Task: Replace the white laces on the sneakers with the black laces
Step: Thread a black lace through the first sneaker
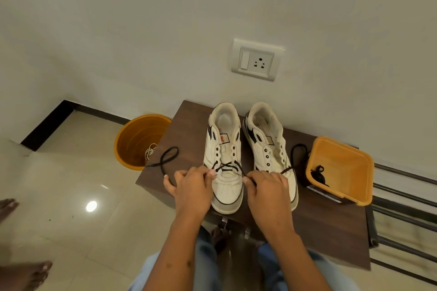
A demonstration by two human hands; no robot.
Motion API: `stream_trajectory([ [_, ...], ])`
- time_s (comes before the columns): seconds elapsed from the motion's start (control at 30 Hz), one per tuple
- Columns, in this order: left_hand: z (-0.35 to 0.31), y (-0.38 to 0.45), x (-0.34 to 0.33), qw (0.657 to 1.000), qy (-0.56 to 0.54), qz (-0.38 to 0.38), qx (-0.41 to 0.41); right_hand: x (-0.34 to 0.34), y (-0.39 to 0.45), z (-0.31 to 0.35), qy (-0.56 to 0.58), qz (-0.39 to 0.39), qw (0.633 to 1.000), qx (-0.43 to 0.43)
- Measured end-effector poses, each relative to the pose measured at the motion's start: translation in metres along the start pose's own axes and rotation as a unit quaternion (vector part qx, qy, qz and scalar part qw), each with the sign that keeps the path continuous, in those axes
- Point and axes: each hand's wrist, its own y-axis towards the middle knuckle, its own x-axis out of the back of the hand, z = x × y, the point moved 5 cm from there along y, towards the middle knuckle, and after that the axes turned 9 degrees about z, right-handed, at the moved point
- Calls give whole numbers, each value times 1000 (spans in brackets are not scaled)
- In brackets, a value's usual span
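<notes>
Two white sneakers stand side by side on a dark wooden table (319,227), toes toward me. The left sneaker (225,146) has a black lace (227,166) crossed through its lowest eyelets. My left hand (191,186) pinches the lace's left end beside the toe; its loose part loops on the table (169,157). My right hand (269,190) pinches the lace's right end, which trails over the right sneaker (267,144) to a loop (298,152). The right sneaker has bare eyelets. Another black lace (318,172) lies in an orange box (340,170).
An orange bucket (139,142) on the floor left of the table holds a white lace (150,150). A wall socket (256,60) is above the sneakers. A metal rack (406,208) runs to the right. Another person's bare feet (21,274) show at the lower left.
</notes>
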Motion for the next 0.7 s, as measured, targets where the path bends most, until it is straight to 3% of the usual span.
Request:
stream_trajectory([
  [0.1,3,-15,5,999,-19,-29,4,11,-14,-5,14,-16,1000,-18],
  [0.27,10,-38,9,993,-101,-55,9,14,-39,-13,73,29,994,-70],
  [0.4,5,-43,7,978,-195,-53,-56,23,-49,-6,68,2,994,-85],
  [0.5,-5,-43,4,953,-283,-10,-111,19,-48,3,201,21,978,-59],
  [0.57,-11,-43,1,949,-288,22,-126,6,-46,12,340,97,934,-53],
  [0.7,-14,-39,-6,949,-285,40,-129,-16,-41,34,568,259,778,-69],
])
